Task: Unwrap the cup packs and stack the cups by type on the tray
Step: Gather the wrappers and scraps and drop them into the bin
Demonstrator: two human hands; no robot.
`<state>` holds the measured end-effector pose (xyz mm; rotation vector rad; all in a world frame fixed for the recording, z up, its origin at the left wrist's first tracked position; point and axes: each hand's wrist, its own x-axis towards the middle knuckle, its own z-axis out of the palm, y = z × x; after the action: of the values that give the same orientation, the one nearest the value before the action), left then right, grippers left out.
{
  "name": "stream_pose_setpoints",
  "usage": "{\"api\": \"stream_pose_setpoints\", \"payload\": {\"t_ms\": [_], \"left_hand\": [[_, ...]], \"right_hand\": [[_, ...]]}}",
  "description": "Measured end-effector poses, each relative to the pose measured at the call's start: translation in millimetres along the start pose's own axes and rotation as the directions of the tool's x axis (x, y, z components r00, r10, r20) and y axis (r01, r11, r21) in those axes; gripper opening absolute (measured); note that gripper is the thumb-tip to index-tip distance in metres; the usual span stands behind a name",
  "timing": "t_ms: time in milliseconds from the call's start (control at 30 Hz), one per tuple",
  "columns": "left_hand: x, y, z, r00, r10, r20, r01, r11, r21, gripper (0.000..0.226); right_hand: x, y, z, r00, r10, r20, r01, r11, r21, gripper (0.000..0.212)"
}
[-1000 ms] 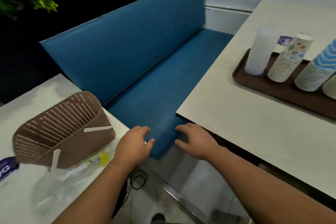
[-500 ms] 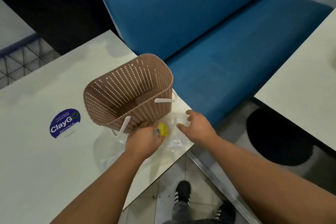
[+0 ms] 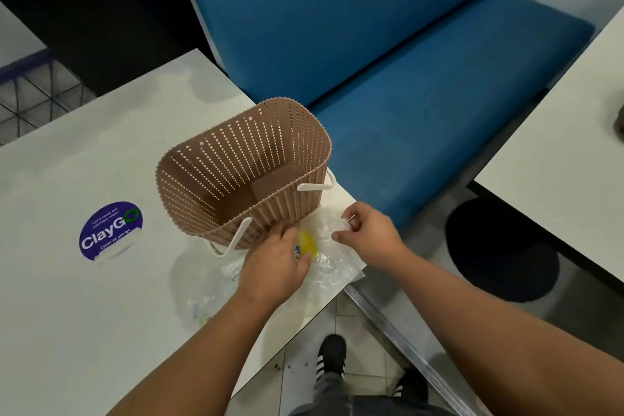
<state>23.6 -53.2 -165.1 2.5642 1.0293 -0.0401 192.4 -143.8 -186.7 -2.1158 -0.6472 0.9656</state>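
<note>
Now both hands, which a second ago hovered at the bench, are on the clear plastic wrap [image 3: 332,267] at the table's [image 3: 67,331] near corner: the left hand [image 3: 275,263] grips its yellow label, the right hand [image 3: 366,233] pinches a fold. The wrappers look empty, so probably cleanup goes into the basket [image 3: 243,172].

White counter [image 3: 67,314]: brown perforated basket [image 3: 216,159] tilted near its corner, crumpled clear plastic wrap [image 3: 331,267] just beside it at the edge, round blue ClayGo sticker [image 3: 110,231] left.
</note>
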Motion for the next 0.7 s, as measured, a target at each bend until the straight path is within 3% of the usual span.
{"api": "stream_pose_setpoints", "payload": {"t_ms": [167,267,433,600,700], "left_hand": [[-1.5,18.2,-15.7,0.999,0.051,-0.005,-0.051,0.992,-0.119,0.062],[3.0,37.8,-30.2,0.997,0.075,0.011,-0.072,0.984,-0.16,0.058],[21.8,89.4,-57.5,0.961,0.162,0.224,-0.062,0.917,-0.395,0.016],[51.7,179.8,-57.4,0.874,0.338,0.348,-0.242,0.926,-0.291,0.004],[62.3,252.6,-48.5,0.815,0.423,0.396,-0.383,0.906,-0.179,0.009]], "right_hand": [[-10.8,-2.2,-25.0,0.98,-0.149,0.13,0.12,0.971,0.209,0.021],[-19.1,-6.5,-52.7,0.966,-0.221,0.131,0.18,0.946,0.269,0.017],[-42.0,-1.5,-132.4,0.963,-0.269,0.025,0.242,0.897,0.37,0.016],[-82.6,33.6,-228.5,0.958,-0.245,-0.151,0.275,0.934,0.228,0.031],[-113.6,58.0,-287.2,0.946,-0.228,-0.229,0.229,0.973,-0.023,0.04]]}}
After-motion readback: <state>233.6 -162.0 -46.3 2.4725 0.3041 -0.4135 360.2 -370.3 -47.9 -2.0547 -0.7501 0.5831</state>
